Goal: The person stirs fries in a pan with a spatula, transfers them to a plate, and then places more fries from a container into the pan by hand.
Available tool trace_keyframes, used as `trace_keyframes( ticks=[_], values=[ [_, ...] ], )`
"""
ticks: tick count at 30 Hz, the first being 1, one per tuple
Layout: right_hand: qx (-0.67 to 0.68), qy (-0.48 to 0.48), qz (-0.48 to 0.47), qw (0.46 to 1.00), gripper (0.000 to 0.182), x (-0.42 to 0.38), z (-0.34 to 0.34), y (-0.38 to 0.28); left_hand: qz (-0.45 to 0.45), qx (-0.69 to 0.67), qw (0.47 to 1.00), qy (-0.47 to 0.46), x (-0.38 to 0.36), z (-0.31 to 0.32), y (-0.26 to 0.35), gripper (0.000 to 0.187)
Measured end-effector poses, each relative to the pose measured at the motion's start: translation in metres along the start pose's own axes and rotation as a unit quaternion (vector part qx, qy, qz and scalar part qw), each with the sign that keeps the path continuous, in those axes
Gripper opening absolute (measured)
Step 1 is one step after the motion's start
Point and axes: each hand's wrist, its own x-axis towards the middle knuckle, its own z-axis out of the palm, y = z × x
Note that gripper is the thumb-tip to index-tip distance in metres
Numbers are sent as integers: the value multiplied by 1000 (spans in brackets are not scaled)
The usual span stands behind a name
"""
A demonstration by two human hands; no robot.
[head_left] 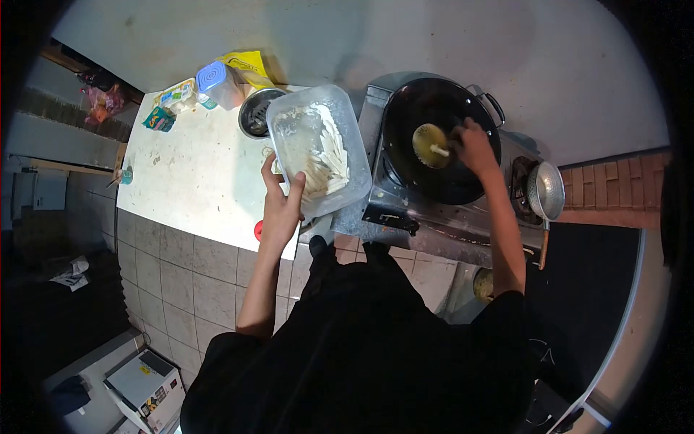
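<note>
My left hand (283,210) grips the near left edge of a clear plastic container (285,126), which is tilted beside the stove. Pale, flour-dusted strips (331,155) lie along its right side, with white powder around them. Over the right part of a large black wok (412,108), my right hand (473,145) is closed, its fingers near a pale strip (439,150). The strip is at the edge of the yellow oil (428,137) in the wok's bottom. Blur hides whether the fingers touch the strip.
The wok stands on a metal stove (434,230). A dented pan (545,191) with a wooden handle is at its right. On the white table (188,173) are a metal bowl (253,119), a blue-lidded tub (217,79), a yellow bag (247,65) and a green packet (158,119).
</note>
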Motion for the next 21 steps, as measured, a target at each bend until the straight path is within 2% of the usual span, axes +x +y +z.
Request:
trace_keyframes(
  ticks=[4, 6, 7, 9, 11, 12, 14, 15, 17, 18, 21],
  values=[
    [72, 66, 7, 995, 20, -10, -101, -62, 17, -14, 1000, 5, -8, 11, -2, 77],
    [97, 118, 10, 988, 17, -18, -131, -100, 28, -38, 999, 3, -10, 15, 1, 77],
    [99, 119, 9, 988, 17, -23, -132, -116, 30, -36, 999, 5, -10, 17, 0, 77],
    [183, 116, -80, 973, 18, -28, -130, -148, 58, -18, 998, -15, -12, 17, 5, 77],
    [207, 47, -179, 961, 26, -20, -120, -182, 23, -35, 999, -33, -13, 12, 13, 78],
    [207, 48, -179, 961, 26, -17, -113, -191, 41, -9, 998, -39, -12, 13, 10, 79],
    [136, 34, -236, 962, 34, -12, -94, -206, 53, 10, 997, -49, -15, 13, 15, 81],
    [135, 33, -236, 962, 34, -9, -87, -213, 53, 9, 997, -49, -19, 12, 20, 81],
    [34, 63, -285, 956, 39, -5, -76, -223, 38, 9, 997, -68, -26, 12, 29, 81],
    [16, 18, -280, 960, 45, -5, -72, -227, 37, 8, 997, -67, -28, 12, 30, 81],
    [-5, 36, -311, 950, 50, -5, -58, -231, 42, 3, 996, -75, -29, 8, 28, 81]
  ],
)
